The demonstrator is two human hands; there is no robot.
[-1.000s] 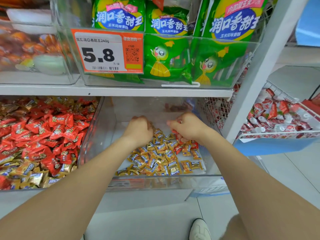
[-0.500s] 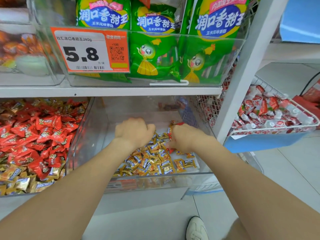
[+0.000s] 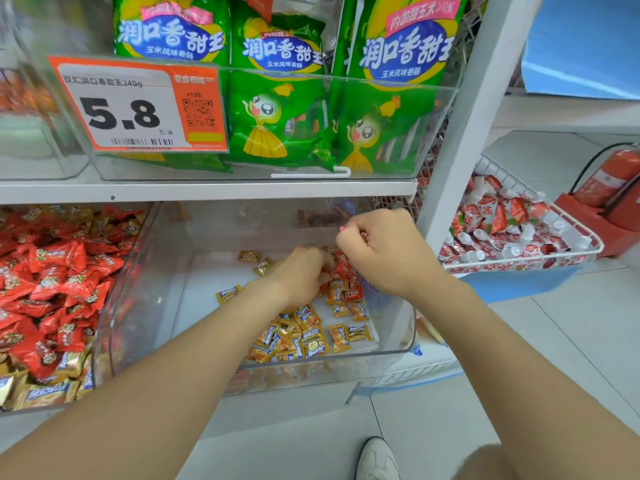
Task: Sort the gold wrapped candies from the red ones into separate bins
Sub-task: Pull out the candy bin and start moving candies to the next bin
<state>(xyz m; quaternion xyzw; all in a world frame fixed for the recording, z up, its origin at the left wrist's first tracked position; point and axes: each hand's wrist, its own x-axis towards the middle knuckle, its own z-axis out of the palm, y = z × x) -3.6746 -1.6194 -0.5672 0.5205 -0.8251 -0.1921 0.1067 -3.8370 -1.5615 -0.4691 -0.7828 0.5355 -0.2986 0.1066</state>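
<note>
Gold wrapped candies (image 3: pixel 304 337), shiny with blue labels, are lying heaped at the front of a clear bin (image 3: pixel 145 271) under the shelf (image 3: pixel 207 190). A few red candies (image 3: pixel 348 275) are sitting at the pile's far edge. The left hand (image 3: pixel 301 275) is reaching down onto these with fingers bent; whether it is gripping any, I cannot tell. The right hand (image 3: pixel 384 251) is hovering above, curled tight around red wrappers. Overhead, a price tag (image 3: pixel 138 105) is showing "5.8" and "240g", beside green packets (image 3: pixel 277 126).

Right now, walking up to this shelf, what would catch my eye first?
The orange 5.8 price tag up top, beside bright green snack bags. Below, the left hand and right hand reach into a clear bin holding gold candies, beside a heap of red candies at left.
</note>
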